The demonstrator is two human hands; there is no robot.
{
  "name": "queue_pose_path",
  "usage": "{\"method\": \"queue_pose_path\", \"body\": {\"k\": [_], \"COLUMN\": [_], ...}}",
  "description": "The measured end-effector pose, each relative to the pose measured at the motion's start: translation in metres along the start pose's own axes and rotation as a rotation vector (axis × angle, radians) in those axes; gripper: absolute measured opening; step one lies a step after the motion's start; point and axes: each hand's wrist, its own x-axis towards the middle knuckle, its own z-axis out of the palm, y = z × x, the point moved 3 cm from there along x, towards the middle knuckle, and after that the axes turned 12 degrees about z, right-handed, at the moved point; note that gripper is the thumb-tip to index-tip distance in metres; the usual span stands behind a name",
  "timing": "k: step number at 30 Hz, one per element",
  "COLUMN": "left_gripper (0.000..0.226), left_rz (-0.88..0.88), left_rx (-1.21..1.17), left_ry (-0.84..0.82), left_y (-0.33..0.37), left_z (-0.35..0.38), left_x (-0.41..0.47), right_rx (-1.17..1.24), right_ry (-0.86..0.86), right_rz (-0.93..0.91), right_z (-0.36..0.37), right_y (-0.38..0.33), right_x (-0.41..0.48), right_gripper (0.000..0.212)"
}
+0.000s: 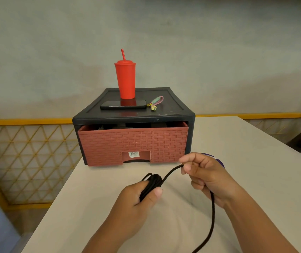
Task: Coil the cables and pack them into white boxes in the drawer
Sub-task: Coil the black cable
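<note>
My left hand (138,201) grips a bundle of coiled black cable (151,183) between thumb and fingers, just above the white table (95,207). From the bundle the cable runs up to my right hand (204,176), which pinches it between thumb and forefinger. The loose rest of the cable hangs down past my right wrist and leaves the frame at the bottom. Behind the hands stands a black drawer unit (133,115) with a reddish woven-pattern drawer (133,145), pulled out slightly. What lies inside the drawer is mostly hidden; no white boxes show.
A red tumbler with a straw (125,79), a black phone (124,105) and a pink-green keyring strap (156,102) sit on top of the unit. A purple object (219,160) peeks from behind my right hand. A yellow lattice railing (27,157) runs along the left.
</note>
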Motion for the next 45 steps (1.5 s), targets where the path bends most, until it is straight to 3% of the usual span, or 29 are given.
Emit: {"method": "queue_pose_path", "body": {"k": [2,7,10,14,19,21,26,29,32,36,40,42,45], "left_gripper": [0.032,0.031,0.032,0.036,0.047,0.046,0.025,0.03,0.061,0.059,0.053,0.043,0.054], "left_rz": [-0.05,-0.131,-0.195,-0.217,-0.17,-0.173,-0.111,0.019,-0.062,0.062,0.006,0.102,0.068], "left_rx": [-0.155,-0.561,-0.821,-1.06,-1.238,-1.259,-1.391,-1.604,-1.461,-1.417,-1.215,-1.133,-0.969], "left_ry": [0.036,0.16,0.285,0.38,0.425,0.467,0.515,0.283,0.365,0.327,0.431,0.394,0.477], "left_y": [0.007,0.013,0.012,0.006,-0.004,-0.007,-0.011,-0.025,-0.041,-0.043,-0.033,-0.017,-0.008], "left_z": [0.001,-0.001,-0.002,-0.009,-0.014,-0.016,-0.027,-0.029,-0.036,-0.048,-0.06,-0.054,-0.042], "left_x": [0.001,0.002,0.002,0.004,0.006,0.006,0.007,0.01,-0.006,-0.004,-0.001,0.011,0.01], "right_rx": [-0.125,-0.336,-0.435,-0.473,-0.351,-0.344,-0.259,-0.388,-0.533,-0.846,-1.174,-1.304,-1.399], "right_ry": [0.157,0.317,0.322,0.186,0.037,-0.004,0.002,0.118,0.22,0.232,0.128,0.07,-0.075], "right_rz": [-0.057,-0.196,-0.297,-0.352,-0.355,-0.316,-0.078,-0.033,-0.028,-0.054,0.015,0.064,0.093], "right_z": [-0.001,0.005,0.021,0.047,0.065,0.07,0.081,0.076,0.068,0.072,0.084,0.089,0.102], "right_y": [0.0,0.008,0.013,0.034,0.044,0.043,0.052,0.055,0.056,0.059,0.068,0.072,0.075], "right_x": [0.002,0.007,0.007,0.009,0.01,0.008,0.007,0.013,0.017,0.014,0.009,0.007,0.001], "right_gripper": [0.013,0.018,0.025,0.039,0.025,0.037,0.031,0.03,0.026,0.031,0.039,0.046,0.051]}}
